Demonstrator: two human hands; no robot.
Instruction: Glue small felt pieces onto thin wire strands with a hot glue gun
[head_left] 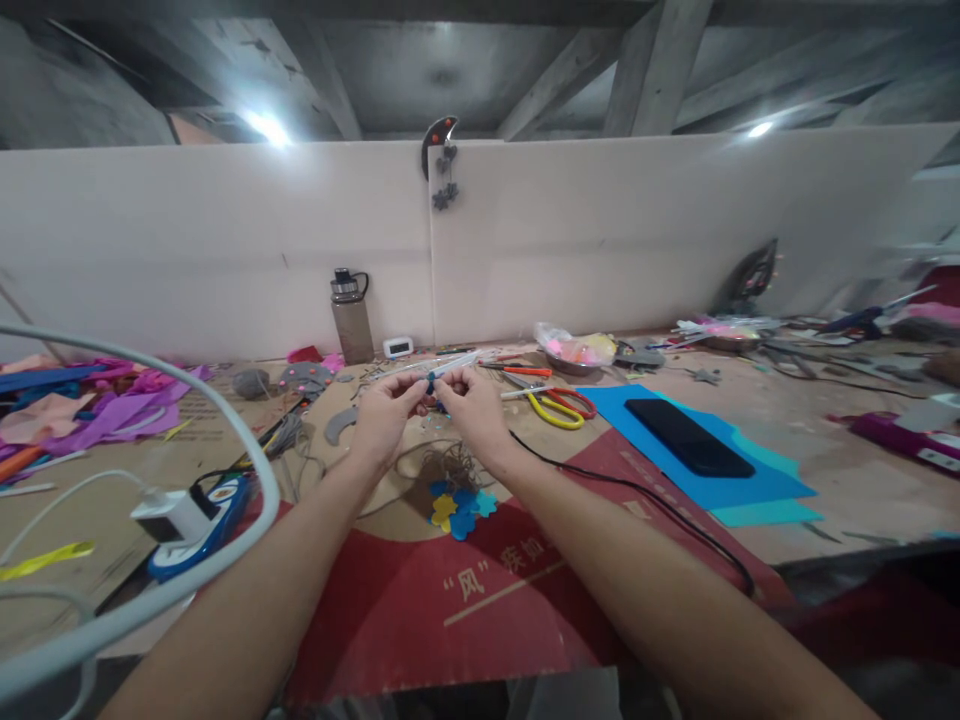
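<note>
My left hand and my right hand are raised together over the middle of the table, fingers pinched. Between the fingertips sits a small blue piece on a thin white stick that runs up to the right. Both hands grip this piece. Below the hands lie several blue and yellow foam flowers on the red cardboard. Thin grey wires lie just above the flowers.
Yellow and red scissors and a black phone on blue foam sheets lie to the right. A grey bottle stands at the back wall. A power strip with charger and white cable are at left, near purple scraps.
</note>
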